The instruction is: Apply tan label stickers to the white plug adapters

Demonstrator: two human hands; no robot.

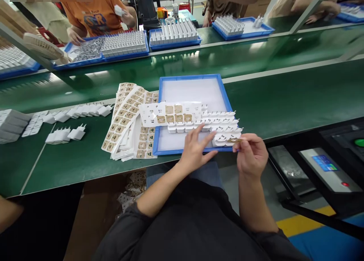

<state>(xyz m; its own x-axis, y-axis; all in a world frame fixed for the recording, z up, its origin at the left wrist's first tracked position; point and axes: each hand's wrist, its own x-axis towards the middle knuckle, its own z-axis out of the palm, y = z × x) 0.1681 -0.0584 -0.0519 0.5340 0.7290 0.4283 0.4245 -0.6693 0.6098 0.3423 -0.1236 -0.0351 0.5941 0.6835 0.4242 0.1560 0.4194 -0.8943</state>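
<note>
My right hand (pixel 251 155) pinches a small tan sticker (pixel 234 140) at the front right corner of a blue-rimmed tray (pixel 224 90). Right beside the sticker are rows of white plug housings (pixel 223 121) with pins pointing up. With fingers spread, my left hand (pixel 196 147) reaches over the tray's front part, its fingertips close to the housings. Whether those fingertips touch anything I cannot tell. Across some of the housings lies a white sticker sheet (pixel 148 115) with several tan stickers left on it.
More sticker sheets (pixel 122 121) are fanned out left of the tray. Further left, white plug adapters (pixel 58 136) and stacked white blocks (pixel 13 126) stand on the green bench (pixel 85 162). Beyond, co-workers sit by blue trays (pixel 174 45). A device with a screen (pixel 324 163) is at lower right.
</note>
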